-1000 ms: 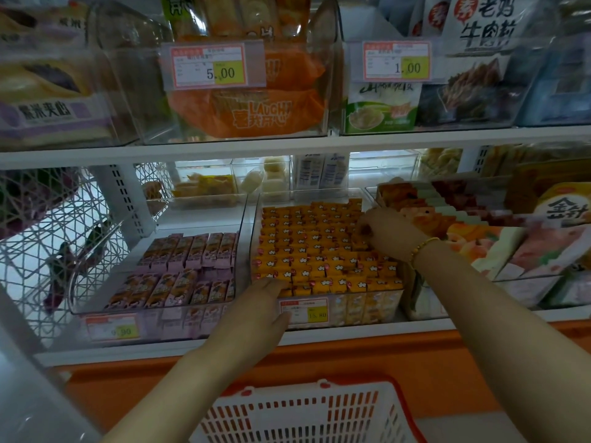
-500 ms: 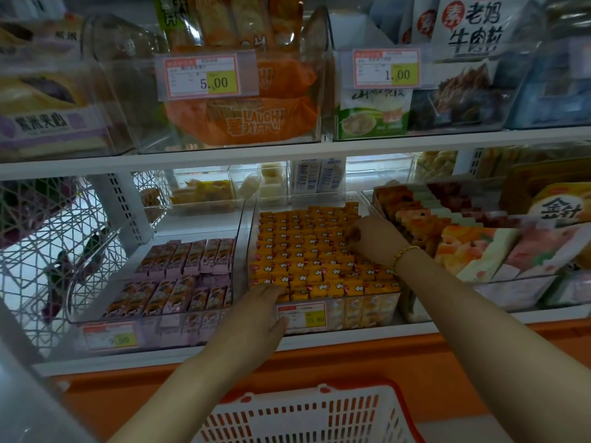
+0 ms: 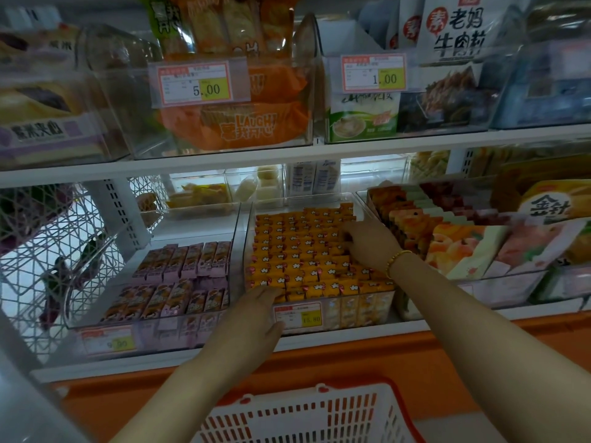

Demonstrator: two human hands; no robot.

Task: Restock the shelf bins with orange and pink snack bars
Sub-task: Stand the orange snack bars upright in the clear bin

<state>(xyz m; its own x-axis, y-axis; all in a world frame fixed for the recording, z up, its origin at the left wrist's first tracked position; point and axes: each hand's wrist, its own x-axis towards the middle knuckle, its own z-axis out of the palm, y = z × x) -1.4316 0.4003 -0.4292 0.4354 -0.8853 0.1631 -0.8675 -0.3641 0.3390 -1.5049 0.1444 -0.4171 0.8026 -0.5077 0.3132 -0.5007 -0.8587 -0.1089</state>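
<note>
**Both hands at the orange bar bin**

Closest to the camera, a white-and-red plastic basket sits below the orange shelf front. Above it, the left hand reaches over the front rim of the clear bin. Its fingers lie fairly straight on the front row of orange snack bars, and its thumb is spread against the bin's front wall, just beside the price label. It grips nothing.

The orange bars stand upright in tight rows that fill the bin. Farther in, toward the right side, the right hand, with a gold bracelet at the wrist, presses its bent fingers down among the bars. The fingertips are hidden, so I cannot tell whether they pinch a bar.

In the bin just to the left, pink snack bars lie in two rows. On the shelf above, orange bags sit behind a 5.00 tag.
</note>
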